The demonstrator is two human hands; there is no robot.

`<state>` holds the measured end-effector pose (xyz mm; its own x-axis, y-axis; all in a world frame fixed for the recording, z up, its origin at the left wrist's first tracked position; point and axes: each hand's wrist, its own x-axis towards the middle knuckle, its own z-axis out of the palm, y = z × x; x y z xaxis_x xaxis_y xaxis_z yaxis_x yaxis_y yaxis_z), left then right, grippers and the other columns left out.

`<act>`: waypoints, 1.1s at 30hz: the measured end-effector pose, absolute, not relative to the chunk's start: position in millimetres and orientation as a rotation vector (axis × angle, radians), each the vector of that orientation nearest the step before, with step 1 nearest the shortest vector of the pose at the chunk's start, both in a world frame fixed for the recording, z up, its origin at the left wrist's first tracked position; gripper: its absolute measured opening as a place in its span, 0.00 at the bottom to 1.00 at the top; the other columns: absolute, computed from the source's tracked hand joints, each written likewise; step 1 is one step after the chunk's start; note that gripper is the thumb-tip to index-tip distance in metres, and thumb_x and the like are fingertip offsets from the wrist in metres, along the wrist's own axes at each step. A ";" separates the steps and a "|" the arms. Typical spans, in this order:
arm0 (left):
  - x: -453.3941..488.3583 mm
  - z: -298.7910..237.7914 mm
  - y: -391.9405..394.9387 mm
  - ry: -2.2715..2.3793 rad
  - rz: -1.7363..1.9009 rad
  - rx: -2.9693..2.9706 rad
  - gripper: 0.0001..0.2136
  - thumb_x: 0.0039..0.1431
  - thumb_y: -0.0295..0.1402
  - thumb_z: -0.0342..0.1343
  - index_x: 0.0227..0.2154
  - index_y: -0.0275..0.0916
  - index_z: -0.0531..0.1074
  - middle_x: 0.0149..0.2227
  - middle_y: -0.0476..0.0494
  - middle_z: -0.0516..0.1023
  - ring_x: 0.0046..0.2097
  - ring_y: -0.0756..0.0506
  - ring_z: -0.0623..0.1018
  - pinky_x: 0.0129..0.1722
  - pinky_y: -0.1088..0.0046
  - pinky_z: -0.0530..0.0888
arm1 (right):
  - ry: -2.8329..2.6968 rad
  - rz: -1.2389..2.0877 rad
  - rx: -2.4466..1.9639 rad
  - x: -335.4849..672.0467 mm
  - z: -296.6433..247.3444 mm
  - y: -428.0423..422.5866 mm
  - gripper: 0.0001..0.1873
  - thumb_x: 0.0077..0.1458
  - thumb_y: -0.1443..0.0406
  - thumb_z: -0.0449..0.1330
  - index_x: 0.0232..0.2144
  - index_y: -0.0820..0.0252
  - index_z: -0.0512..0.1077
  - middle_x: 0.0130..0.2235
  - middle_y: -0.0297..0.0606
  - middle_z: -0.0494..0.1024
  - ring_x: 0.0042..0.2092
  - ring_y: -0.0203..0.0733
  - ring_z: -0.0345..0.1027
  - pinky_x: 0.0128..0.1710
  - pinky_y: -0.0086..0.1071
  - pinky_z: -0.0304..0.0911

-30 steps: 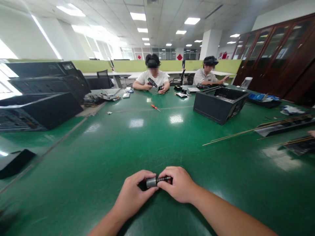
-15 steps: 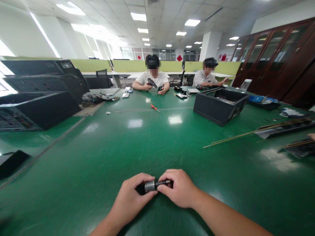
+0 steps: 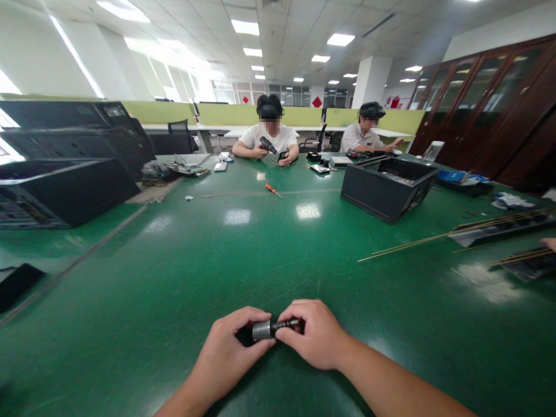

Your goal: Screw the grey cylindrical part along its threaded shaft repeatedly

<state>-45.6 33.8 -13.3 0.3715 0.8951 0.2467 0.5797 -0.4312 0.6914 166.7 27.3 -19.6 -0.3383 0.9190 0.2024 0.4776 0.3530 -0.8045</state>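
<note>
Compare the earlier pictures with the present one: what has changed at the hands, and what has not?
The left hand and right hand slid slightly toward the person with the metal cylinder pinched between them; it now sits a little further left. Nothing was taken up or let go. The table, black case and screwdriver stayed put.

1 head-worn view — forward and down over the table [image 3: 278, 255].
</note>
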 end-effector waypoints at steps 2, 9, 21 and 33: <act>-45.2 -12.2 33.0 1.262 0.847 2.141 0.08 0.51 0.33 0.65 0.36 0.43 0.78 0.36 0.48 0.83 0.38 0.44 0.82 0.39 0.72 0.76 | -1.954 0.848 -1.213 166.9 -19.0 27.1 0.05 0.54 0.64 0.65 0.33 0.57 0.79 0.30 0.33 0.77 0.32 0.36 0.70 0.33 0.28 0.59; -44.7 -11.6 33.9 1.246 0.856 2.137 0.08 0.51 0.32 0.66 0.36 0.44 0.78 0.36 0.50 0.83 0.37 0.46 0.81 0.39 0.73 0.76 | -1.938 0.866 -1.203 166.9 -18.7 26.7 0.05 0.54 0.64 0.64 0.33 0.57 0.80 0.30 0.33 0.77 0.32 0.36 0.70 0.33 0.28 0.59; -47.9 -13.8 33.6 1.240 0.923 2.138 0.07 0.53 0.32 0.65 0.36 0.43 0.77 0.36 0.49 0.82 0.38 0.46 0.81 0.40 0.73 0.75 | -1.887 0.886 -1.208 166.2 -21.2 27.2 0.04 0.53 0.64 0.65 0.31 0.58 0.79 0.27 0.32 0.74 0.29 0.35 0.67 0.31 0.28 0.57; -46.6 -10.7 32.9 1.237 0.963 2.141 0.07 0.52 0.32 0.65 0.35 0.43 0.78 0.35 0.49 0.82 0.37 0.46 0.81 0.38 0.74 0.76 | -1.872 0.898 -1.213 166.3 -22.0 26.5 0.03 0.52 0.65 0.65 0.30 0.58 0.79 0.26 0.31 0.74 0.28 0.35 0.65 0.29 0.28 0.56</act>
<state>-46.6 32.9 -10.7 0.3427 0.8785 0.3330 0.5382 -0.4741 0.6968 166.3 26.5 -22.0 -0.2977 0.9344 0.1956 0.4324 0.3146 -0.8450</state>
